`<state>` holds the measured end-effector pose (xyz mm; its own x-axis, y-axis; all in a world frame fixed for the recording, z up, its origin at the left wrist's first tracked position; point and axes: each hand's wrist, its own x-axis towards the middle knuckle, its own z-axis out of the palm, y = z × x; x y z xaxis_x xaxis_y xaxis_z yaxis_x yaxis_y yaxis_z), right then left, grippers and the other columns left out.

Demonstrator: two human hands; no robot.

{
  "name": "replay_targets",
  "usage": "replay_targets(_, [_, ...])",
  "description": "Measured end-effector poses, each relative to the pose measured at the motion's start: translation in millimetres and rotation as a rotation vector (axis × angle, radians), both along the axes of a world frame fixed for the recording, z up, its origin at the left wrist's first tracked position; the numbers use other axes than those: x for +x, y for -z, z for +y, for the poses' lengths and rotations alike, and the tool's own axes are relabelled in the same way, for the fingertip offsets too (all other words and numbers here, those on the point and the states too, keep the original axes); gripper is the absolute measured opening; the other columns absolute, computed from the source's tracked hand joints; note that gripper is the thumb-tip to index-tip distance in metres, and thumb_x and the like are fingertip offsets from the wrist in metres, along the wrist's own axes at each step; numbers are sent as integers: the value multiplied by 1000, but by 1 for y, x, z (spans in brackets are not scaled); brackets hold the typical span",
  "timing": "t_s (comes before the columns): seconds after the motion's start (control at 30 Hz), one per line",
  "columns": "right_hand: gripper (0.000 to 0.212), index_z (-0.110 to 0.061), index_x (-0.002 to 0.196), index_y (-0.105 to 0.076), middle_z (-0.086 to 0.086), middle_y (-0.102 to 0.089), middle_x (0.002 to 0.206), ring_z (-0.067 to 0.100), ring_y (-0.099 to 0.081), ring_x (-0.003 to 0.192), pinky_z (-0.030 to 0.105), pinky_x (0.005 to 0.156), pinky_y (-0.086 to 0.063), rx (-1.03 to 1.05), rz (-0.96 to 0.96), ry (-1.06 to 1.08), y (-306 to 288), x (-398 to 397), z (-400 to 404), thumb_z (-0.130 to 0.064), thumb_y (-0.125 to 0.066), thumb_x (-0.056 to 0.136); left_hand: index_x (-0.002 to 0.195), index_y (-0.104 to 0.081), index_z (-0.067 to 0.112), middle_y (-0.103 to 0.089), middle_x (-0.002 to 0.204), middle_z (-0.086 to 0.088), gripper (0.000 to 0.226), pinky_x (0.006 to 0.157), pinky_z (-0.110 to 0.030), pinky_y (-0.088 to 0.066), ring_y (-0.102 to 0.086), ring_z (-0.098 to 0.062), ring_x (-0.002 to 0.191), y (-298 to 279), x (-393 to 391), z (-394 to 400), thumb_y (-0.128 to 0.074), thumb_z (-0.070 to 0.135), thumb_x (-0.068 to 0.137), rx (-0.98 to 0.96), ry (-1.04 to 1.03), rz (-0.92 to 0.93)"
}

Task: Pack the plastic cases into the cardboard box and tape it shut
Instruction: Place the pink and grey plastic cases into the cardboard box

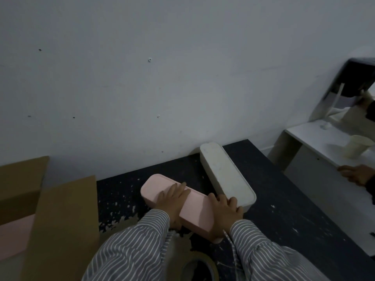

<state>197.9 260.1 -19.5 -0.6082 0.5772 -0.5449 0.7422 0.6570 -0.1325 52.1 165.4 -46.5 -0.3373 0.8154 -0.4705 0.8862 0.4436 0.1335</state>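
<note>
A long pink plastic case (194, 207) lies slantwise on the dark table (284, 209) in the middle of the view. My left hand (174, 196) lies on its lid with straight fingers. My right hand (225, 207) grips its right edge with curled fingers, close to a white plastic case (227, 175) that lies just behind. At the left stands the open cardboard box (67, 220), and another pink case (14, 236) shows inside it. A roll of tape (199, 268) sits at the bottom edge between my striped sleeves.
The pale wall rises right behind the table. To the right is a white shelf (316, 134) with a paper cup (355, 148) on it. Another person's hand (355, 176) rests at the shelf's near edge. The table top is flecked with white chips.
</note>
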Motion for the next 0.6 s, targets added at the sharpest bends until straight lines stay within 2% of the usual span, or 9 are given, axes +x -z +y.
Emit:
replay_targets(0.17, [108, -36, 143, 0, 2, -13, 150, 36, -10, 137, 58, 110, -18, -11, -56, -62, -6, 3, -5, -32, -77, 67, 147, 2, 27, -1, 156, 0, 111, 116, -50, -8, -1, -24, 144, 1, -4, -12, -75, 44, 68, 70, 11, 2])
replay_targets(0.27, [108, -33, 145, 0, 3, -11, 151, 37, -5, 139, 60, 110, -13, 62, -60, -117, -6, 5, -11, -34, -77, 68, 147, -3, 27, -9, 152, -1, 111, 115, -52, -12, -6, -26, 142, 0, -2, -16, -76, 46, 65, 74, 24, 39])
replay_targets(0.37, [105, -29, 145, -5, 5, -15, 151, 34, -12, 140, 60, 110, -15, 142, -19, -157, 1, 3, -17, -36, -77, 67, 146, -5, 27, -11, 152, -1, 109, 114, -58, -9, -4, -27, 143, 0, 2, -20, -76, 45, 65, 64, -26, 11])
replay_targets(0.47, [101, -29, 144, -9, 5, -21, 149, 30, -20, 137, 57, 110, -19, 145, 41, -156, 6, 2, -21, -40, -75, 68, 145, -7, 26, -17, 151, -1, 108, 113, -60, -10, -14, -26, 141, -2, 3, -26, -76, 48, 65, 53, -6, 87])
replay_targets(0.6, [102, -29, 144, -9, 3, -18, 151, 28, -16, 139, 53, 114, -19, 126, 100, -170, -1, 0, -22, -41, -75, 68, 145, -9, 24, -23, 149, -3, 107, 113, -61, -6, -23, -26, 136, -9, 2, -38, -72, 55, 64, 85, -4, 169])
